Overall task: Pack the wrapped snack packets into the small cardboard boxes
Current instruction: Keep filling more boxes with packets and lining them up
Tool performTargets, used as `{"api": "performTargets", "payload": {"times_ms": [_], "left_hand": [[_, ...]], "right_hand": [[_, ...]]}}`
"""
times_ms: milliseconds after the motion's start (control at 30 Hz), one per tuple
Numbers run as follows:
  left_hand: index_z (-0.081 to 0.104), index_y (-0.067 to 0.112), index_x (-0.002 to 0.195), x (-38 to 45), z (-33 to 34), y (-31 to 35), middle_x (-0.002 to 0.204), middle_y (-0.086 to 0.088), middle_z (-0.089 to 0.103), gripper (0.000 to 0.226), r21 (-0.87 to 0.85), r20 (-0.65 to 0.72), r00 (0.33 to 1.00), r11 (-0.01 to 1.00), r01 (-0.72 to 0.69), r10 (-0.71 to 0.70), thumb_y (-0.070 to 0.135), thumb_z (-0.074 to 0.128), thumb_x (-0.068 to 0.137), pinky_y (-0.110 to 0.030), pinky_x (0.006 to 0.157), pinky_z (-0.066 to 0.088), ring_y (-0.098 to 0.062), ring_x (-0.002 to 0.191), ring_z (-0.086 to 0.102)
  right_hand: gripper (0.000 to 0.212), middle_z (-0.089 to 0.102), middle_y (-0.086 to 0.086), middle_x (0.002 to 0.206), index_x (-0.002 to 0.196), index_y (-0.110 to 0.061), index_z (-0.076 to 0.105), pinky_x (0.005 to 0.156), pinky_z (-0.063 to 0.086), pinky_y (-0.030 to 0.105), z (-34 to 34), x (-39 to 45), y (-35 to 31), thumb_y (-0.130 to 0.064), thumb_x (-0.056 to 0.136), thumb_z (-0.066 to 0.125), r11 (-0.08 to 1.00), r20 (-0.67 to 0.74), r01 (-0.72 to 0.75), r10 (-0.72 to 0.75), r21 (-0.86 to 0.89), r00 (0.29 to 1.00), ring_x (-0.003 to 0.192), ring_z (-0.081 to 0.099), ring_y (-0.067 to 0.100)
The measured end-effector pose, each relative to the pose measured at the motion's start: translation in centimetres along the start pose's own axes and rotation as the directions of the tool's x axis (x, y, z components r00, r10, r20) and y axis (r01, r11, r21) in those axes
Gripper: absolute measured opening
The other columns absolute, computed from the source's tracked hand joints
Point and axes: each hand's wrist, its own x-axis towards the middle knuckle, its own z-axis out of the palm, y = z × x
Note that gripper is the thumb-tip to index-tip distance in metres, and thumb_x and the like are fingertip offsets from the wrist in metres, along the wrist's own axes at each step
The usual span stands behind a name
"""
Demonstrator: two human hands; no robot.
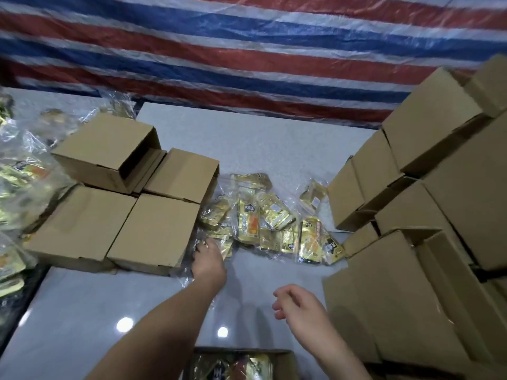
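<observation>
A heap of gold snack packets in clear plastic wrap (270, 223) lies on the pale floor between two groups of boxes. My left hand (208, 261) reaches into the near left edge of the heap, fingers curled round a wrapped packet (219, 244). My right hand (297, 304) hovers low over bare floor with loosely bent fingers, holding nothing. An open cardboard box (285, 363) at the bottom edge holds gold packets. Closed small boxes (153, 231) lie flat at the left.
A tall stack of cardboard boxes (428, 204) rises on the right, close to my right hand. More bagged packets (19, 171) spill along the far left. A red, white and blue striped tarp (247, 50) covers the back.
</observation>
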Motion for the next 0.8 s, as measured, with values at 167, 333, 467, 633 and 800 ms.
{"api": "performTargets", "payload": {"times_ms": [167, 333, 467, 633, 800], "left_hand": [[-0.002, 0.002, 0.154, -2.0, 1.8, -0.2, 0.138, -0.014, 0.051, 0.102, -0.102, 0.108, 0.994, 0.994, 0.035, -0.024, 0.006, 0.068, 0.080, -0.039, 0.097, 0.052, -0.030, 0.124, 0.054], [0.044, 0.018, 0.124, -6.1, 2.1, -1.6, 0.122, -0.004, 0.057, 0.047, -0.148, 0.203, 0.977, 0.989, -0.030, 0.060, 0.025, 0.063, 0.082, -0.040, 0.093, 0.052, -0.025, 0.111, 0.057], [0.043, 0.023, 0.129, -8.3, -1.0, -2.1, 0.123, -0.004, 0.049, 0.052, -0.177, 0.105, 0.967, 0.962, -0.210, 0.231, 0.048, 0.063, 0.088, -0.037, 0.093, 0.046, -0.025, 0.112, 0.053], [0.040, 0.020, 0.139, -11.4, -8.6, -0.8, 0.121, 0.000, 0.045, 0.067, -0.430, -0.166, 0.913, 0.806, -0.407, 0.372, 0.026, 0.064, 0.076, -0.030, 0.093, 0.044, -0.021, 0.114, 0.049], [0.027, 0.034, 0.148, -14.9, -15.2, 1.5, 0.124, 0.009, 0.046, 0.086, -0.651, -0.242, 0.873, 0.596, -0.470, 0.424, 0.043, 0.061, 0.070, -0.025, 0.082, 0.050, -0.016, 0.113, 0.056]], "right_hand": [[0.021, 0.071, -0.003, 0.089, 0.091, -0.022, 0.067, 0.057, 0.042, 0.006, -0.4, 0.8, 0.4, -0.026, 0.101, 0.049, 1.000, 0.013, -0.011, 0.012, -0.025, 1.000, 0.075, 0.067, 0.002], [0.021, 0.071, 0.000, 0.094, 0.095, -0.021, 0.067, 0.067, 0.049, 0.019, 0.2, 1.2, -0.5, -0.028, 0.102, 0.049, 0.999, 0.052, -0.040, 0.042, -0.031, 0.998, 0.080, 0.069, 0.007], [0.020, 0.070, 0.000, 0.098, 0.096, -0.022, 0.066, 0.079, 0.052, 0.029, 1.5, 1.2, -1.5, -0.030, 0.102, 0.049, 0.999, 0.057, -0.016, 0.018, -0.029, 0.998, 0.090, 0.066, 0.011], [0.050, 0.049, -0.027, 0.119, 0.127, -0.050, 0.037, 0.098, 0.040, 0.035, 3.4, 0.3, -3.7, -0.063, 0.083, 0.058, 0.923, 0.139, -0.031, -0.024, 0.383, 0.990, 0.105, 0.049, -0.003], [0.079, 0.062, 0.004, 0.137, 0.148, -0.022, 0.042, 0.104, 0.049, 0.046, 2.5, -0.5, -6.8, -0.058, 0.080, 0.062, 0.661, 0.167, 0.043, -0.251, 0.749, 0.953, 0.128, 0.057, 0.023]]}}
